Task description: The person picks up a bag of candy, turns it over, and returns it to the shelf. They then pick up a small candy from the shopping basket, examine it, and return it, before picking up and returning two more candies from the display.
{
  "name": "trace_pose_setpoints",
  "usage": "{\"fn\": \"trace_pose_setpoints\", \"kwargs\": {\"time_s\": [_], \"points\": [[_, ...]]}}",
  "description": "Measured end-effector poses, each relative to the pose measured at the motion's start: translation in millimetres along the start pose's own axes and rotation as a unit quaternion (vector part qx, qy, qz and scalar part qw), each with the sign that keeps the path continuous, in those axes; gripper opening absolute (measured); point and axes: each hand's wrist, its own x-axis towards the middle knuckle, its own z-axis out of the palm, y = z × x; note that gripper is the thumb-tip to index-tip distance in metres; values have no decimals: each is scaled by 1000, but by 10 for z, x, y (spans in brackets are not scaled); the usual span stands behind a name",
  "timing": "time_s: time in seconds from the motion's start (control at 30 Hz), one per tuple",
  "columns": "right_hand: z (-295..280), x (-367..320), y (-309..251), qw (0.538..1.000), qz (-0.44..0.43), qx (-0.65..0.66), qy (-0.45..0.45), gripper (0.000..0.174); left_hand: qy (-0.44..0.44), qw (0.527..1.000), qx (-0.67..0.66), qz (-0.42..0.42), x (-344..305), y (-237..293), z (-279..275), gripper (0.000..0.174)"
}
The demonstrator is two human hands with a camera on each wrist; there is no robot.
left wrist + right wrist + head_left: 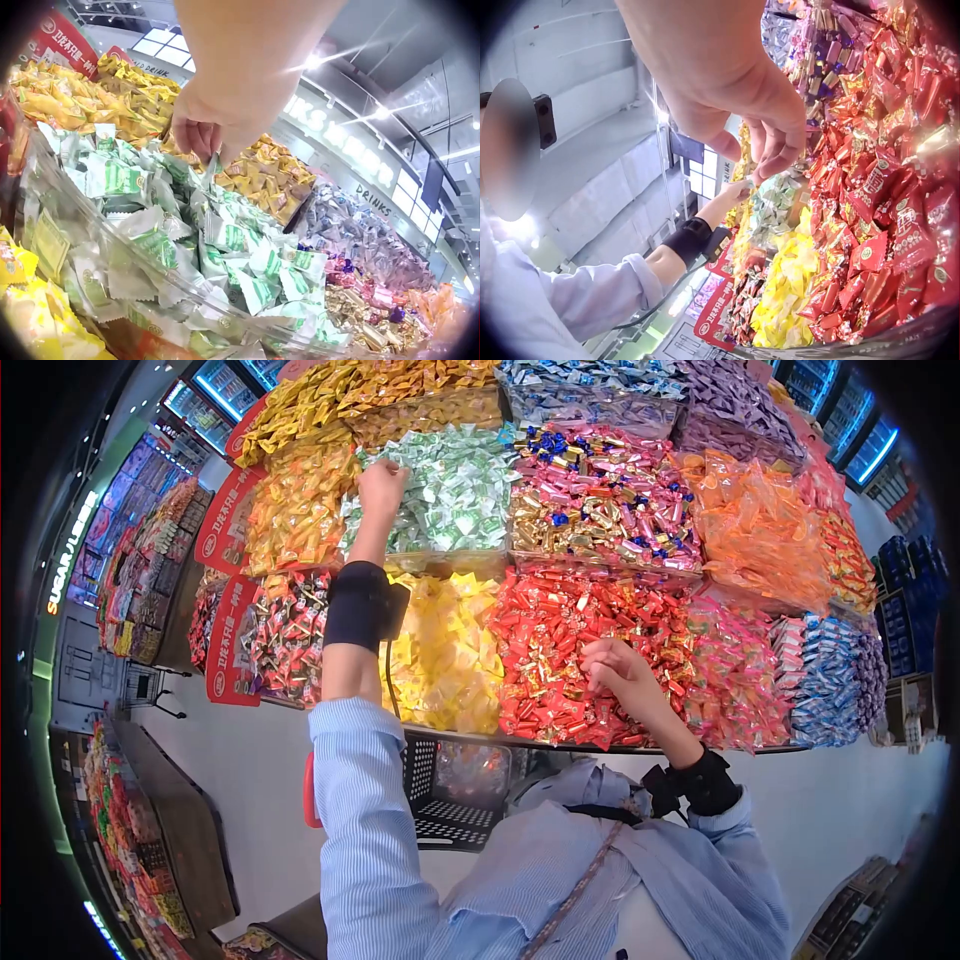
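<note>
My left hand point(383, 488) reaches into the bin of green-and-white wrapped candies point(455, 490). Seen from the left wrist, its fingertips pinch the corner of a green-and-white candy packet point(213, 171) at the top of the heap. Over the pile of red wrapped candies point(570, 650), my right hand point(622, 672) hovers with loosely bent fingers. The right wrist view shows that hand point(739, 97) above the heap, with nothing visible in its grasp.
Yellow packets point(445, 650) fill the bin in front of the green one. Gold and pink candies point(605, 500) lie to its right, orange packets point(750, 510) farther right. A black perforated basket point(455, 820) is below the display edge. Clear bin walls point(112, 240) divide the heaps.
</note>
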Motion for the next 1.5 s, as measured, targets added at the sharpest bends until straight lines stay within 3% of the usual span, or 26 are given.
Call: {"fn": "trace_pose_setpoints", "kwargs": {"time_s": [0.27, 0.5, 0.7, 0.87, 1.07, 1.23, 1.47, 1.5], "points": [[-109, -68, 21, 1000, -19, -3, 22, 17, 3, 996, 77, -44, 32, 29, 71, 35], [-118, -87, 50, 1000, -23, -11, 7, 17, 13, 998, 53, -35, -31, -1, -34, 35], [-118, -122, 22, 1000, -19, -1, -16, 18, 86, 994, -42, 55, -278, 387, -336, 29], [-119, -171, -18, 999, 7, -33, -21, 19, 132, 966, -168, 144, -914, 975, -818, 18], [-137, -297, -1, 998, -25, -12, -55, 18, 131, 968, -172, 124, -2128, 932, -926, 12], [-198, -332, 178, 995, -14, -2, -100, 18, 62, 982, -178, 10, -2915, 795, -829, 14], [-32, -421, 384, 983, 46, -4, -177, 19, 71, 981, -151, -94, -3797, 729, -849, 12], [38, -444, 415, 980, 57, 0, -190, 19, 64, 974, -163, -143, -3911, 746, -896, 14]]}}
